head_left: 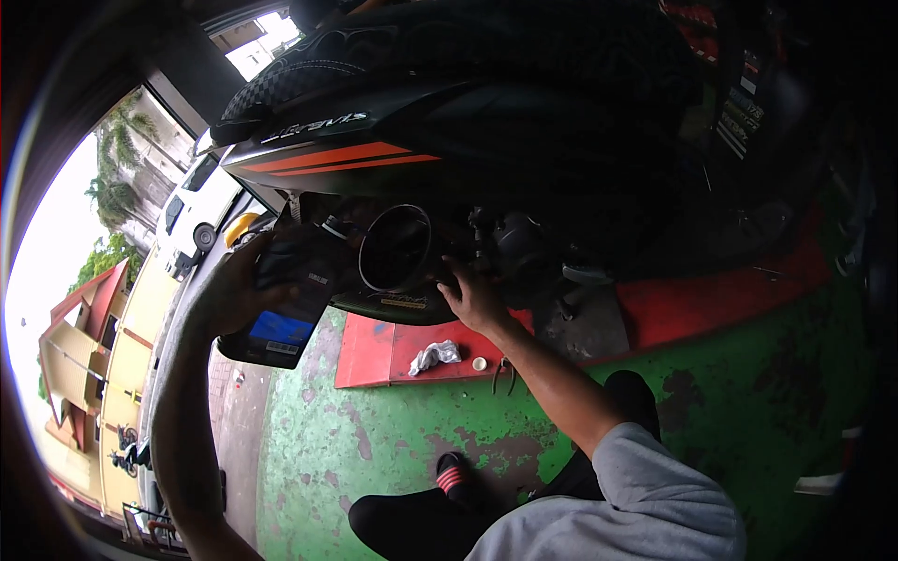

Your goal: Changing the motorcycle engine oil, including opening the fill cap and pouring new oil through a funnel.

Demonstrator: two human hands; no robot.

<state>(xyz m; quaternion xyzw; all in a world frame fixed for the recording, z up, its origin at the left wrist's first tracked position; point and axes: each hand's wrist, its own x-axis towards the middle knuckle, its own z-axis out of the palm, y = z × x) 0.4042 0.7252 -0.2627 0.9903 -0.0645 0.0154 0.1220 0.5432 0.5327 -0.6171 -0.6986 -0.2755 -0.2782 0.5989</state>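
My left hand (245,288) is wrapped round a dark plastic bottle with a blue label (282,323). The bottle leans, its base toward me and its neck up beside a round, dark funnel (365,254) with a pale rim. At the funnel's right edge, my right hand (475,297) has its fingers curled and appears to grip it; deep shade hides the fingertips. Both hands are close to the lower side of a black motor scooter (346,161) with orange stripes. Whether anything flows from the bottle cannot be seen.
Under the scooter lies a red platform (374,360) with a crumpled silvery rag (435,357) and a small whitish cap (480,364) on it. The green floor (318,467) has worn patches. My foot in a striped slipper (451,475) rests there. Outside at left stands a white vehicle (192,210).
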